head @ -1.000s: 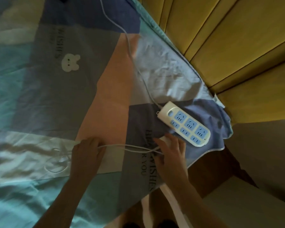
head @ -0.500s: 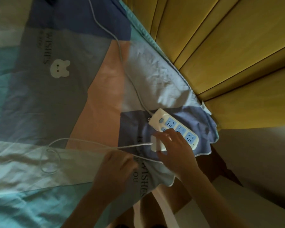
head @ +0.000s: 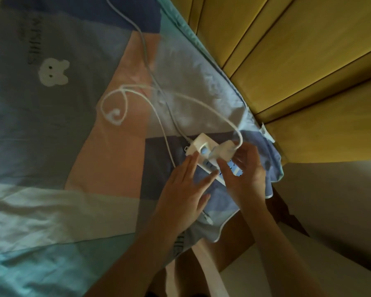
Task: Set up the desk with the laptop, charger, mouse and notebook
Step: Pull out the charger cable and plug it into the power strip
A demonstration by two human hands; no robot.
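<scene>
Lying on a patchwork bed sheet beside a yellow padded headboard: one power strip, left hand pressing flat, fingers spread; one charger sitting atop, right hand fingers gripping.

**Charger at the power strip**

The right hand grips the white charger on the power strip, which lies on the patchwork bed cover. The left hand, fingers flat, rests on the strip's near edge. The charger's cable loops across the cover.

A bedroom: patchwork bedsheet beside a yellow padded headboard
</scene>
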